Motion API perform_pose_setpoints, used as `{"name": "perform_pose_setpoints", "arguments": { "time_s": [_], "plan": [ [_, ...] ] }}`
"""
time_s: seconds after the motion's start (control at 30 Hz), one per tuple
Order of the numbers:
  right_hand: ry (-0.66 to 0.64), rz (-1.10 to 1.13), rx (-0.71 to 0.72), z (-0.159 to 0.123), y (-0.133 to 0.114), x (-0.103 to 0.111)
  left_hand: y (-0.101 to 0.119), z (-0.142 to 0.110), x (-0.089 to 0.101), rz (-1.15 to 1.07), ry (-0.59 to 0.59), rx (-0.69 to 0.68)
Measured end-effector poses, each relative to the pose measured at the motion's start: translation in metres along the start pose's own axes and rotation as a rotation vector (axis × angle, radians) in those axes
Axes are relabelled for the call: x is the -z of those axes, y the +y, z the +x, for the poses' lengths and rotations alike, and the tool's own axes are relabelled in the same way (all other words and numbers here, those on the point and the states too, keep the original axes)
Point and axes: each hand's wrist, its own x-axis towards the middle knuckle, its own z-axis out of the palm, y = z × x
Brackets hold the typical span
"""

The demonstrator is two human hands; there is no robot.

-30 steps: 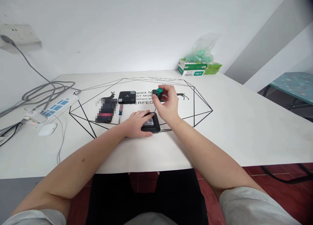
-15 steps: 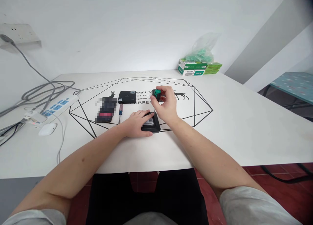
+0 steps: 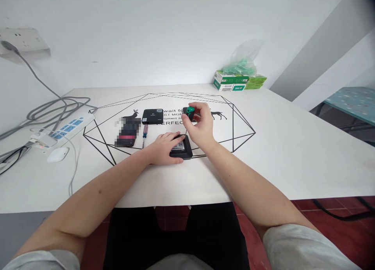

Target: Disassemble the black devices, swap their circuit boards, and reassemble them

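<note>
My left hand [image 3: 164, 147] lies flat on a small black box [image 3: 182, 149] with a white label, pressing it to the white table [image 3: 293, 152]. My right hand [image 3: 200, 125] is closed around a screwdriver with a green and black handle [image 3: 190, 113], held upright above the box. Its thin shaft points down toward the box's far edge. Whether the tip touches the box is unclear.
A second black box [image 3: 152, 116], a blue-handled screwdriver [image 3: 144, 132] and a dark blurred object [image 3: 126, 134] lie to the left. A power strip [image 3: 63, 130], cables and a white mouse [image 3: 57, 154] sit at the far left. Green cartons [image 3: 238, 82] stand at the back.
The right hand has shifted slightly, turning the screwdriver handle a little. The left hand and box have stayed in place.
</note>
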Motion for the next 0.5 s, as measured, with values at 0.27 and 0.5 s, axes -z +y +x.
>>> {"name": "perform_pose_setpoints", "arguments": {
  "time_s": [0.27, 0.5],
  "plan": [
    [0.018, 0.037, -0.015, 0.0007, 0.0016, 0.0008, 0.0033, 0.0003, 0.0025, 0.011, -0.014, 0.014],
    [0.055, 0.060, -0.033, 0.0030, 0.0034, 0.0037, 0.0020, -0.0005, -0.0009, -0.057, 0.040, 0.020]
  ]
}}
